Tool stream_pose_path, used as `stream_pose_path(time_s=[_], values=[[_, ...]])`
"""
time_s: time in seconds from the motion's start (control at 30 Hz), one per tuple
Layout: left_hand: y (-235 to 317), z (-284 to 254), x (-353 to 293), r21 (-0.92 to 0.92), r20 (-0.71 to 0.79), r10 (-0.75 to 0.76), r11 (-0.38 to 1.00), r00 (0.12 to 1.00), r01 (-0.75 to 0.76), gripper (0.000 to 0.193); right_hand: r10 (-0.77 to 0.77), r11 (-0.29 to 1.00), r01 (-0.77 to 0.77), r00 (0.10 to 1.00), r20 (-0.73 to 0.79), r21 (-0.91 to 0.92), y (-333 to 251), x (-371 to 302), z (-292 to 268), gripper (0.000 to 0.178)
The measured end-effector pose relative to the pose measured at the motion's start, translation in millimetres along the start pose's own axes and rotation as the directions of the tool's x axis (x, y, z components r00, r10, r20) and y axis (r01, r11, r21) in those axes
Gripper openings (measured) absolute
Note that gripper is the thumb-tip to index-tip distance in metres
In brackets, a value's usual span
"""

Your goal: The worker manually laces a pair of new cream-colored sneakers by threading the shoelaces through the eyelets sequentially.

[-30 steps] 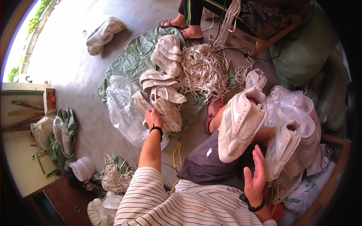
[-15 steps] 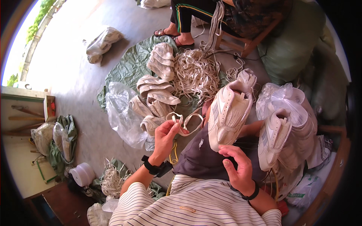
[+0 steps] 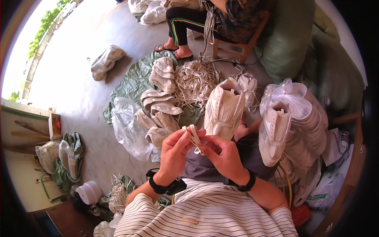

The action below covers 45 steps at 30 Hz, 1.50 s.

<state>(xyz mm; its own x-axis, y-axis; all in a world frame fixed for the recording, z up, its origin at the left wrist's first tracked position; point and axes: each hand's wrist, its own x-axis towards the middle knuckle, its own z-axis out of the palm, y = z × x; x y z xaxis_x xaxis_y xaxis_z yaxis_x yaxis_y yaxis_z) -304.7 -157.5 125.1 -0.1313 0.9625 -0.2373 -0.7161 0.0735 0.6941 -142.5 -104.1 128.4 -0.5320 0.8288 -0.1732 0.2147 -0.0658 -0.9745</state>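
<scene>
Above my lap, both hands are closed on one white shoelace (image 3: 194, 136), which is folded into a loop between them. My left hand (image 3: 173, 151) pinches it between thumb and fingers. From the other side, my right hand (image 3: 226, 155) grips the lace too. Just beyond the hands stands an off-white sneaker (image 3: 223, 112), toe toward me, its eyelets bare of lace. To its right, a second off-white sneaker (image 3: 274, 134) leans beside my right leg. My knees are partly hidden beneath the sneakers.
A tangled heap of white laces (image 3: 196, 83) and stacked shoe uppers (image 3: 157, 104) lie ahead on a green sheet (image 3: 130, 81). Clear plastic (image 3: 128, 126) lies left. Another person (image 3: 187, 25) sits beyond on a wooden chair. Bagged shoes (image 3: 306, 122) stand at right.
My right hand has left the sneaker's toe and come over to the shoelace beside my left hand. The lace's wide loop is now gathered small. The whole view has shifted slightly.
</scene>
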Motion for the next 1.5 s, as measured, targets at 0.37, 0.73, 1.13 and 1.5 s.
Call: stream_pose_path(time_s=[0.37, 0.73, 1.13, 1.5], values=[[-39, 46, -21, 0.222, -0.043, 0.015, 0.975, 0.999, -0.005, 0.031, 0.014, 0.999, -0.014, 1.0, 0.004, 0.031, 5, -40, -47, 0.027], [-67, 84, -43, 0.145, 0.057, -0.043, 0.989, 0.997, 0.035, 0.036, 0.019, 0.95, -0.028, 0.999, 0.032, 0.312, 17, -69, -77, 0.021], [-84, 99, -49, -0.058, -0.034, -0.093, 0.994, 0.995, 0.091, 0.04, -0.13, 0.991, 0.127, 0.985, -0.111, -0.032, 12, -98, -99, 0.016], [-65, 46, -35, 0.049, -0.355, -0.087, 0.993, 0.931, 0.112, 0.037, 0.097, 0.994, -0.097, 0.995, 0.007, -0.041, 15, -101, -170, 0.019]])
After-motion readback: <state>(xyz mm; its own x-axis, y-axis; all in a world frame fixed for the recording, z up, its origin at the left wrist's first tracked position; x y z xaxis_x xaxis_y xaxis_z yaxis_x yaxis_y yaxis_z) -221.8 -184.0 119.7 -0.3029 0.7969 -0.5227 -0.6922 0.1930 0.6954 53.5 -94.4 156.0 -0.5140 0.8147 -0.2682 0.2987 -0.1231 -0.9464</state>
